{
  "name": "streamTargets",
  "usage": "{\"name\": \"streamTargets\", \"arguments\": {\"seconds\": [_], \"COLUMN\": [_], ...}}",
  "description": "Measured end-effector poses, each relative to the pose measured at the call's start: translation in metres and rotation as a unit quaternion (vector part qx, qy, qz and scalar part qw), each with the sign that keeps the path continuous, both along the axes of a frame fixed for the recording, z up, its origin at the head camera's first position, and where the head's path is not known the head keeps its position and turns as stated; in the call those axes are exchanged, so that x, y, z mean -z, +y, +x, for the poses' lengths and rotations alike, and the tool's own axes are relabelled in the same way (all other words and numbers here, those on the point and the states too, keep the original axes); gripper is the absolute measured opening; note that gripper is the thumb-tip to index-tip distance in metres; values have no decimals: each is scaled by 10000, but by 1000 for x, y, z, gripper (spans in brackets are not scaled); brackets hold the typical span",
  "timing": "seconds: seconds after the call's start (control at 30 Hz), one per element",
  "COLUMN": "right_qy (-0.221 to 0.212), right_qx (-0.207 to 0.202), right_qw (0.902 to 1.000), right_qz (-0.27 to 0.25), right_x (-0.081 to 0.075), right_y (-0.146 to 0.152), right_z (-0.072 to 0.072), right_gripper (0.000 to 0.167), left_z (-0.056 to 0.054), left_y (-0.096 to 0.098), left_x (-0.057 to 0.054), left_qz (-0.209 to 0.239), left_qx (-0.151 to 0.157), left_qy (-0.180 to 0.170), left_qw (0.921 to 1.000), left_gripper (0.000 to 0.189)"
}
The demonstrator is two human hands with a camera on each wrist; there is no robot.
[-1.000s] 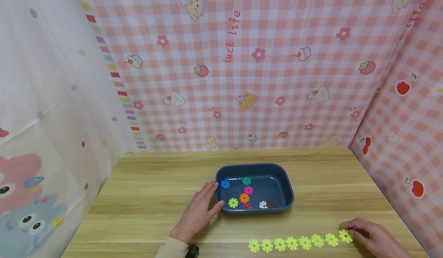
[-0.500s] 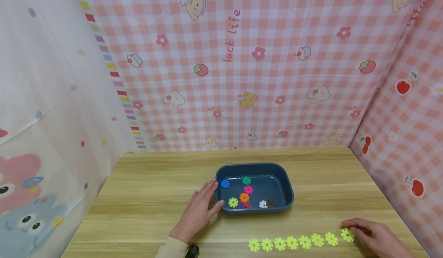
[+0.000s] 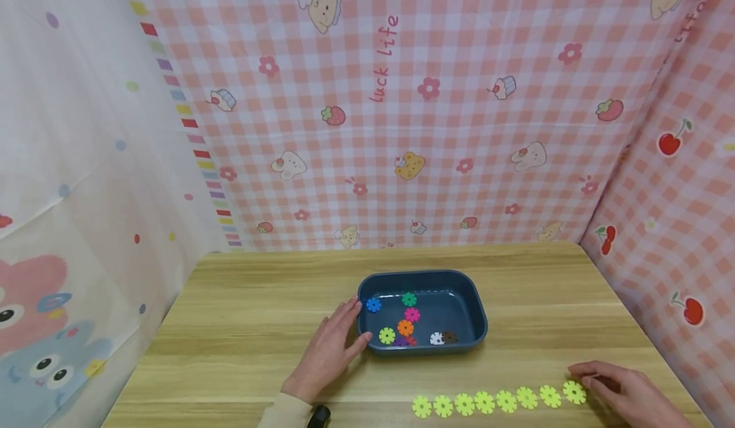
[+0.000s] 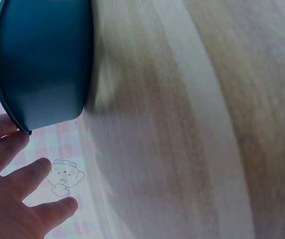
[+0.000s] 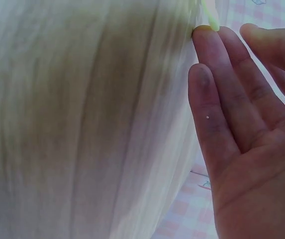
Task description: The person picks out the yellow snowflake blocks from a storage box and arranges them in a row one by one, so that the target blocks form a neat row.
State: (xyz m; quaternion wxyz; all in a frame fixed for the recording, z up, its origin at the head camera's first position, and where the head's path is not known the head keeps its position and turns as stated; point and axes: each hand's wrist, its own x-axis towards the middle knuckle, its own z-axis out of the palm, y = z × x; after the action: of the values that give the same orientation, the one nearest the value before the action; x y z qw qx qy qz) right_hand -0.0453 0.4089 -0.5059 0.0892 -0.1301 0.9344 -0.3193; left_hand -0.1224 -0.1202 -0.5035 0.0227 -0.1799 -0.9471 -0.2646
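Observation:
My left hand [image 3: 327, 354] rests at the left end of a dark blue plastic basin [image 3: 481, 313], fingers extended, thumb at the front corner. In the left wrist view, fingertips touch the rim of the basin [image 4: 45, 69]. Several yellow-green snowflake discs [image 3: 506, 401] lie in a row along the front of the table. Just right of the row's right-end disc [image 3: 574, 392] is my right hand [image 3: 628, 393], its fingers relaxed and not gripping. The right wrist view shows this hand [image 5: 251, 144] with straight fingers and a disc's yellow-green edge [image 5: 210, 14] by the fingertips.
Inside the basin lie loose discs, among them a blue one [image 3: 374, 305], a green one [image 3: 409, 299], an orange one [image 3: 405, 328] and a brown one [image 3: 450, 337]. The wooden table [image 3: 258, 313] backs onto a pink checked cloth [image 3: 367, 134].
The right-end disc shifted slightly right, then slightly back left into line with the row. My right hand has moved a little right and off the disc. The left hand stays put.

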Motion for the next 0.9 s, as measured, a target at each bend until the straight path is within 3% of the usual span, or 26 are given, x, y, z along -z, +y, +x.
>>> {"name": "streamTargets", "arguments": {"seconds": [0.27,0.43,0.53,0.67,0.9], "right_qy": [280,155,584,1485,1580], "right_qx": [488,492,442,395,489], "right_qw": [9975,9984,9973,9880,9862], "right_qz": [425,247,66,-159,-110], "right_x": [-3,-10,-15,-19,-36], "right_y": [-6,-13,-22,-40,-72], "right_z": [1,-1,-3,-7,-18], "right_gripper": [21,24,21,13,14], "left_z": [1,1,1,1,1], "left_y": [0,0,0,0,0], "left_x": [-1,-1,-2,-1,-2], "left_qz": [11,2,5,28,13], "left_qx": [-9,-8,-9,-5,-8], "left_qy": [-4,5,4,18,55], "left_qw": [10000,10000,10000,10000,10000], "left_gripper": [67,67,67,67,67]}}
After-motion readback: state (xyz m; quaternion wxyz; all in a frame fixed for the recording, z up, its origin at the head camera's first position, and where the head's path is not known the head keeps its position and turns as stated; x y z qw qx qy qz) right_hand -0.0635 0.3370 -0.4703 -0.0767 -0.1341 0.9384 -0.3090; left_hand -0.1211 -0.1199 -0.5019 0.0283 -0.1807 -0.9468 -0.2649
